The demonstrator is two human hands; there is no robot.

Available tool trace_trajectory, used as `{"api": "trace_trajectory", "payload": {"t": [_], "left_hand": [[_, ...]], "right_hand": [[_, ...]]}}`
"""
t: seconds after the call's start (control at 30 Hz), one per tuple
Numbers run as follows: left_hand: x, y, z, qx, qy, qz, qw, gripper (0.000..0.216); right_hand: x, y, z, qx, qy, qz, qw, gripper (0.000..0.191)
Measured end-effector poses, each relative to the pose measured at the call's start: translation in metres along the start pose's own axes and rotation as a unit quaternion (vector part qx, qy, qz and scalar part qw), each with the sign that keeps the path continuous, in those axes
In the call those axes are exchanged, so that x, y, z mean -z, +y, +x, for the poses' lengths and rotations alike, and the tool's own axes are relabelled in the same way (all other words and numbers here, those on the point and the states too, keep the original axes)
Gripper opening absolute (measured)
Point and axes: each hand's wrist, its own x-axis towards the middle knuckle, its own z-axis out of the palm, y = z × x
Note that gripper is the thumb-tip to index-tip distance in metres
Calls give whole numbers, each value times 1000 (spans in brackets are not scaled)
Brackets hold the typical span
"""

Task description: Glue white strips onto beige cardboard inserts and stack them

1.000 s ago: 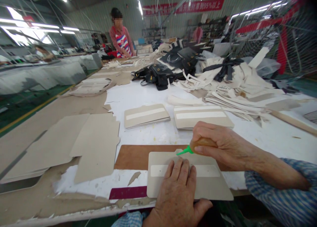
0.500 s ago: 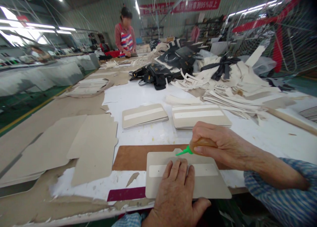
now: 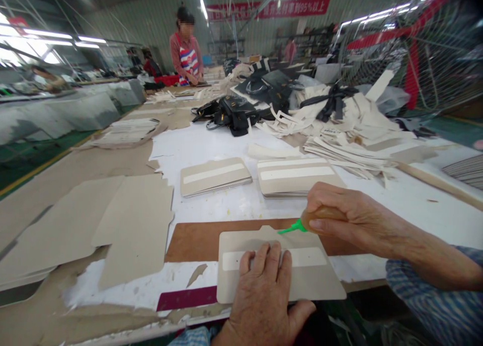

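A grey card panel [image 3: 320, 280] with a white strip across it lies on a brown board [image 3: 196, 240] at the table's near edge. My left hand [image 3: 264, 295] rests flat on the panel, fingers stretched over the strip. My right hand [image 3: 347, 218] is closed round a small amber glue bottle [image 3: 324, 214] whose green nozzle [image 3: 290, 229] points left, its tip just above the panel's top edge.
Two stacks of like panels [image 3: 215, 176] [image 3: 296, 177] sit behind the board. Loose grey card sheets [image 3: 132, 225] lie at left, a maroon strip [image 3: 186, 298] in front. Black bags [image 3: 234, 114] and heaped white strips [image 3: 354, 130] fill the back right. A person [image 3: 186, 54] works at the far end.
The view has drifted slightly left. My right hand with the bottle has slid a little to the right along the panel's top edge. My left hand stays flat on the panel.
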Motion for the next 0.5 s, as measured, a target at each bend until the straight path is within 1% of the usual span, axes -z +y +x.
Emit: {"api": "trace_trajectory", "payload": {"t": [0.1,0.33,0.5], "left_hand": [[0,0,0,1,-4,-2,1000,71],[1,0,0,1,-16,-4,1000,70],[0,-1,0,-1,-19,2,1000,71]], "right_hand": [[-2,-3,0,3,6,3,1000,16],[-14,-10,12,43,-4,12,999,9],[-9,-5,8,25,-7,11,1000,11]]}}
